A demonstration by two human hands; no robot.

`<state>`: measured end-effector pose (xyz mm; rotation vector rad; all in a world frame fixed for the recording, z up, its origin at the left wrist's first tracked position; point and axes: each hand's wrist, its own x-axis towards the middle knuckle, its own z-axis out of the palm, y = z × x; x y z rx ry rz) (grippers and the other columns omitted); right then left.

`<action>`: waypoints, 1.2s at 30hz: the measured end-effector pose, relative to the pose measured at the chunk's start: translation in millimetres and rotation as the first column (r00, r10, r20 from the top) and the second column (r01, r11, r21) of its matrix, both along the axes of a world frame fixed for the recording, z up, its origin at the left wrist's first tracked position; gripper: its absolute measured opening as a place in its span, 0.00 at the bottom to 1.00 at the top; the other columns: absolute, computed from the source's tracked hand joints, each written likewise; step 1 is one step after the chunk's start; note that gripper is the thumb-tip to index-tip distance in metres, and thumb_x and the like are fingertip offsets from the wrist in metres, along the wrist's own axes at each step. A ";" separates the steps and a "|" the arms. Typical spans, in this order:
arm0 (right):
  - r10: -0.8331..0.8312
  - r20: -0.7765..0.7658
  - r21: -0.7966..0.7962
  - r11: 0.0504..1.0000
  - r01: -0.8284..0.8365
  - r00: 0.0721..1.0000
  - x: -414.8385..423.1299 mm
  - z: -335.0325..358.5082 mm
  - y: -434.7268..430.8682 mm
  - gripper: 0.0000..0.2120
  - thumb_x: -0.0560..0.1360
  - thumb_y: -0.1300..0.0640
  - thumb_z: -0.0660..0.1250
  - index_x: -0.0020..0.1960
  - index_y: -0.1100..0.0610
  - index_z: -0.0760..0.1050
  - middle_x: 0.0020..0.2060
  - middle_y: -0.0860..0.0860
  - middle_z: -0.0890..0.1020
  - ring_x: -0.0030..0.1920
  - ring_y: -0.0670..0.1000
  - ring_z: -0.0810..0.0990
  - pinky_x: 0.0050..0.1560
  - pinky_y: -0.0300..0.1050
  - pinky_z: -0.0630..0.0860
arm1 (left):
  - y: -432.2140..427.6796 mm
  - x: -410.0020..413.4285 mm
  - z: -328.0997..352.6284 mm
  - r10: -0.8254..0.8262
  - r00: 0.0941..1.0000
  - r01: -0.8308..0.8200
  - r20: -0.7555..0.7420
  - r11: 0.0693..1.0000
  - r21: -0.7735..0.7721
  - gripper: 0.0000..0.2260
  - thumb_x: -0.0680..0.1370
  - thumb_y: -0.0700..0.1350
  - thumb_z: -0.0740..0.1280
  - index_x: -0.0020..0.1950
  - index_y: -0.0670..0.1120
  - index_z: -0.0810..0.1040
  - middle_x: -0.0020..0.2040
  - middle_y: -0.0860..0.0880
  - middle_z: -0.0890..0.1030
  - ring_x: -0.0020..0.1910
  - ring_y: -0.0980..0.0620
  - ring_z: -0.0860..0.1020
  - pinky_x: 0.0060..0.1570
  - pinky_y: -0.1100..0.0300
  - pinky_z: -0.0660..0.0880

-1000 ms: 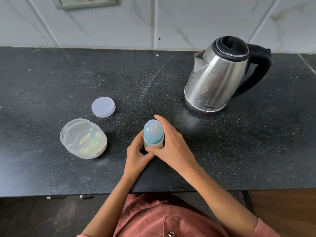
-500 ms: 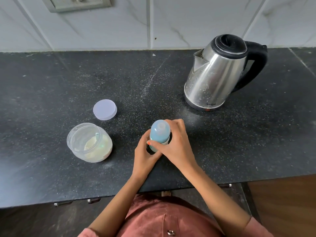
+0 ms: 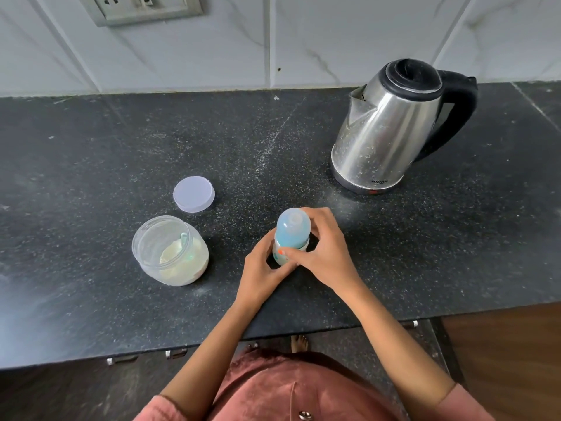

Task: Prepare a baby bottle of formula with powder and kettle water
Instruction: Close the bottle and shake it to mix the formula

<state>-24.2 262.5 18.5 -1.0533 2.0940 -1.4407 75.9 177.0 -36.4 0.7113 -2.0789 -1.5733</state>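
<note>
My left hand (image 3: 259,270) grips the small clear baby bottle w/ blue domed cap (image 3: 293,229) low, upright near the black speckled counter (image 3: 91,177) edge, so my right hand (image 3: 329,253), curled round its collar, can prob. twist it.

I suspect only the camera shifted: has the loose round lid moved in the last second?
No. The lid lies flat just beyond the open powder jar, with the same small gap between them as before.

A black speckled stone desk (image 3: 91,147) ran beneath white veined wall tiles (image 3: 334,41) and a socket plate (image 3: 139,7) (cut off at the top edge); brown wood (image 3: 501,360) showed at lower right.
</note>
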 end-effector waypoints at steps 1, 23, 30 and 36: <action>-0.026 -0.037 0.015 1.000 0.027 0.999 1.7 -0.8 -3.0 0.28 0.60 0.59 0.78 0.56 0.56 0.71 0.50 0.48 0.69 0.51 0.34 0.71 0.53 0.23 0.66 | -0.1 0.0 0.3 0.003 1.000 -0.003 -0.005 1.000 -0.004 0.22 0.68 0.54 0.71 0.59 0.63 0.69 0.57 0.60 0.78 0.57 0.61 0.75 0.58 0.59 0.73; 0.070 0.088 0.004 0.998 -0.070 0.994 3.4 0.9 -5.0 0.34 0.62 0.59 0.75 0.65 0.51 0.64 0.62 0.49 0.68 0.62 0.43 0.69 0.62 0.26 0.62 | -1.0 1.4 4.8 -0.028 0.999 0.027 -0.036 1.000 -0.014 0.24 0.71 0.42 0.73 0.58 0.64 0.68 0.54 0.66 0.76 0.56 0.66 0.75 0.54 0.69 0.71; 0.137 0.245 -0.027 0.991 -0.134 0.960 -10.5 2.4 5.3 0.29 0.62 0.65 0.72 0.56 0.44 0.68 0.58 0.46 0.75 0.60 0.41 0.74 0.64 0.39 0.69 | -1.3 1.1 -0.9 -0.043 0.999 0.043 -0.021 0.999 -0.010 0.24 0.69 0.48 0.72 0.61 0.61 0.68 0.58 0.56 0.78 0.58 0.60 0.75 0.59 0.59 0.72; -0.071 -0.034 0.039 0.997 0.073 0.997 5.5 -3.7 -12.8 0.29 0.60 0.60 0.78 0.57 0.60 0.69 0.51 0.51 0.67 0.50 0.41 0.70 0.53 0.24 0.65 | -2.3 1.2 -1.6 -0.021 0.999 0.020 -0.028 0.999 -0.034 0.26 0.70 0.41 0.73 0.59 0.64 0.68 0.56 0.65 0.75 0.57 0.67 0.74 0.56 0.68 0.71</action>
